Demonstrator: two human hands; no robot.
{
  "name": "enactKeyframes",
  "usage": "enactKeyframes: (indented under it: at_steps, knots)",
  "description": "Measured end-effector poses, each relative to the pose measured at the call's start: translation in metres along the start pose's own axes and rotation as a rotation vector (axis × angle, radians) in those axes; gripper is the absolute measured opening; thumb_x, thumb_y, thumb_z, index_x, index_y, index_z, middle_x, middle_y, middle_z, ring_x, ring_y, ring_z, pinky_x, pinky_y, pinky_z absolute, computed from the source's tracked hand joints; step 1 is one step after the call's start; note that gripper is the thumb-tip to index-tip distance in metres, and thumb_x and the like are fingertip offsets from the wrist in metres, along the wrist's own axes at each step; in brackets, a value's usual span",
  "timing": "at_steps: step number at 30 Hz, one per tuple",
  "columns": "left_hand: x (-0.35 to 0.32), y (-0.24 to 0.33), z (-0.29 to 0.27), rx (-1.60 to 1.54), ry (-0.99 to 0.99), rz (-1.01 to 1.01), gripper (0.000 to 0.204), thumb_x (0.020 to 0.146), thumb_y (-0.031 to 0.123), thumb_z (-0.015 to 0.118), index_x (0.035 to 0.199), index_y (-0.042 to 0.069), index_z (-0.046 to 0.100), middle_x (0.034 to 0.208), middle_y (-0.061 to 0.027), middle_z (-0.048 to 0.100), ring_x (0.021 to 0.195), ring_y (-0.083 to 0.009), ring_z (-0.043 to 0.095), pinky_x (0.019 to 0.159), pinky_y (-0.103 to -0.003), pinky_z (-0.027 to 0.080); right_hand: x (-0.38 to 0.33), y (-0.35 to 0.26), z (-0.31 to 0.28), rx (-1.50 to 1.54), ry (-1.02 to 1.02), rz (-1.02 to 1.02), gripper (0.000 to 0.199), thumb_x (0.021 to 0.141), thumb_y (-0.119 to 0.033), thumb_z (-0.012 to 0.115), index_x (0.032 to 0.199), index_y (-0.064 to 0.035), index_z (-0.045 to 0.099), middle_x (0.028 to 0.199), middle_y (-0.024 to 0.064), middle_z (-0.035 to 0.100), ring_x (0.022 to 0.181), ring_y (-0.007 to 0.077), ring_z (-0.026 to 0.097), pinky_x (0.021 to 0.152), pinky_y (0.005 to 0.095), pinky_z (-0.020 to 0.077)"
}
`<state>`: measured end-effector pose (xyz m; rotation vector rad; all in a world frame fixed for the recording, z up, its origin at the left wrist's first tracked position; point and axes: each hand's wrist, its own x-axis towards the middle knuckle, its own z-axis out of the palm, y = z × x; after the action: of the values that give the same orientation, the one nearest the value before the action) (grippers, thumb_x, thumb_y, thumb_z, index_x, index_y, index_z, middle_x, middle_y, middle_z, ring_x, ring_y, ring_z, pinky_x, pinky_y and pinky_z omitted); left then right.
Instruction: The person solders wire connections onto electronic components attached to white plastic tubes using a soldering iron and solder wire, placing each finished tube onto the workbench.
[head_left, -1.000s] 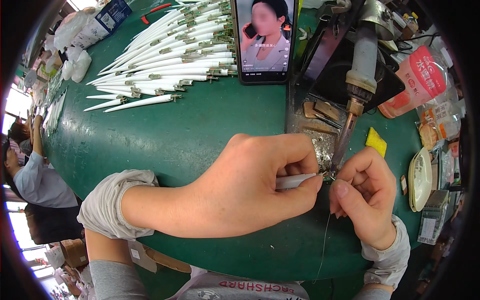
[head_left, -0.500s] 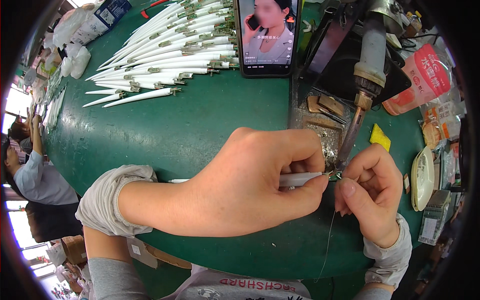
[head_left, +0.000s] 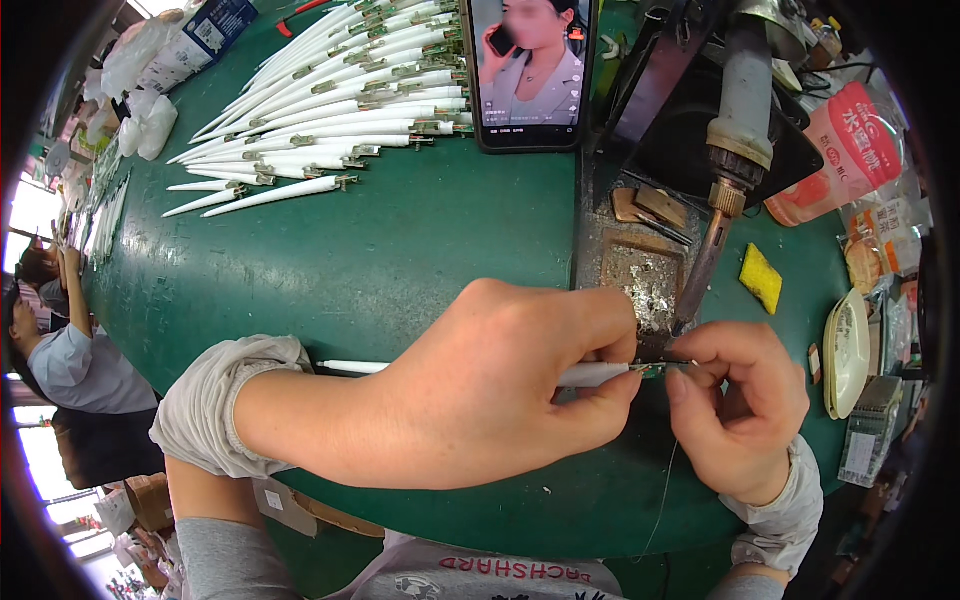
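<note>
Beneath the tip of the grey-barrelled metal soldering iron (head_left: 738, 135), the left hand's (head_left: 490, 375) grip pinches a slim white plastic stick (head_left: 596, 375) above the dark green table (head_left: 420, 230), its small green circuit end (head_left: 652, 369) reaching the right hand (head_left: 745, 405). That hand's grip is closed on a thin silvery wire (head_left: 665, 485); whether it also grasps the end, I cannot tell. The end has just dropped away from the tip, so heating seems interrupted.
</note>
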<state>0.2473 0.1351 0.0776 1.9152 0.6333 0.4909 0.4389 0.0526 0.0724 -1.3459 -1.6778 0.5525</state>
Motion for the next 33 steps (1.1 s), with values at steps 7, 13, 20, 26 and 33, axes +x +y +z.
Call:
enactKeyframes:
  at_steps: [7,13,20,26,33]
  knots:
    - [0.000,0.000,-0.001,-0.027,-0.087,-0.021,0.011,0.083,0.006,0.067,0.088,0.000,0.060,0.071,-0.0029,0.061,0.063,-0.0052,0.055,0.054,-0.022,0.045,0.002,0.001,0.003,-0.171,-0.045,-0.248,0.025,0.062,0.007,0.069,0.085,-0.0031,0.064,0.054,0.0007,0.049,0.041,0.0131,0.047,0.039,0.0246,0.0356]
    - [0.006,0.003,-0.011,-0.479,-0.285,-0.385,0.009,0.088,0.004,0.062,0.095,-0.001,0.058,0.083,0.0006,0.059,0.076,-0.0036,0.052,0.063,-0.018,0.042,0.001,0.010,0.002,-0.155,-0.061,-0.357,0.026,0.059,0.006,0.069,0.083,-0.0035,0.064,0.056,0.0021,0.051,0.042,0.0152,0.048,0.038,0.0257,0.0368]
    - [0.007,0.002,-0.013,-0.511,-0.253,-0.406,0.009,0.087,0.003,0.063,0.094,-0.001,0.059,0.083,-0.0004,0.060,0.075,-0.0036,0.053,0.063,-0.019,0.042,-0.013,0.008,0.002,0.438,0.037,0.111,0.017,0.082,0.000,0.060,0.095,0.0030,0.049,0.066,0.0049,0.057,0.052,0.0054,0.050,0.045,0.0189,0.0379]
    - [0.012,0.001,-0.015,-0.528,-0.214,-0.401,0.008,0.087,0.003,0.063,0.093,0.000,0.058,0.082,-0.0001,0.060,0.074,-0.0034,0.053,0.064,-0.019,0.042,-0.002,0.001,-0.002,0.480,-0.093,0.276,0.015,0.086,0.001,0.058,0.094,0.0034,0.045,0.070,0.0049,0.057,0.058,0.0060,0.055,0.052,0.0174,0.0397]
    - [0.015,0.001,-0.017,-0.573,-0.208,-0.400,0.008,0.088,0.005,0.062,0.091,0.000,0.057,0.079,0.0006,0.060,0.070,-0.0035,0.054,0.061,-0.017,0.042,0.000,-0.002,-0.002,0.541,-0.088,0.321,0.016,0.086,0.002,0.058,0.094,0.0033,0.045,0.078,0.0071,0.058,0.064,0.0063,0.056,0.055,0.0176,0.0420]
